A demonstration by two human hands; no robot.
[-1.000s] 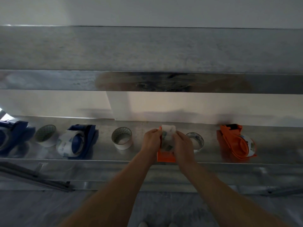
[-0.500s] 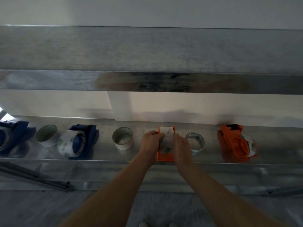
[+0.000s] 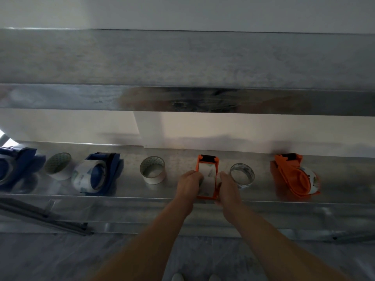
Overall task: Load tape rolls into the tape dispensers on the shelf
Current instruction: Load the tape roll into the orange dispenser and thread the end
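An orange tape dispenser (image 3: 205, 197) is being held on the lower metal shelf (image 3: 142, 201), near its front edge, with its black end pointing to 12 o'clock, toward the wall. A white tape roll (image 3: 208, 179) is being kept within its orange frame. The dispenser is being gripped from 9 o'clock by the left hand (image 3: 188, 184), whose fingers are being curled against the roll's left side. It is being gripped from 3 o'clock by the right hand (image 3: 228, 188), whose thumb is being pressed to the frame's right edge.

Also at 3 o'clock, just beside the right hand, a clear loose roll (image 3: 242, 175) is standing, and farther that way a second orange dispenser (image 3: 292, 175), already loaded, is lying. At 9 o'clock, apart from the left hand, a pale loose roll (image 3: 152, 169) is sitting. Beyond it come a loaded blue dispenser (image 3: 105, 171), another loose roll (image 3: 57, 166) and a further blue dispenser (image 3: 16, 165) at the picture's edge.
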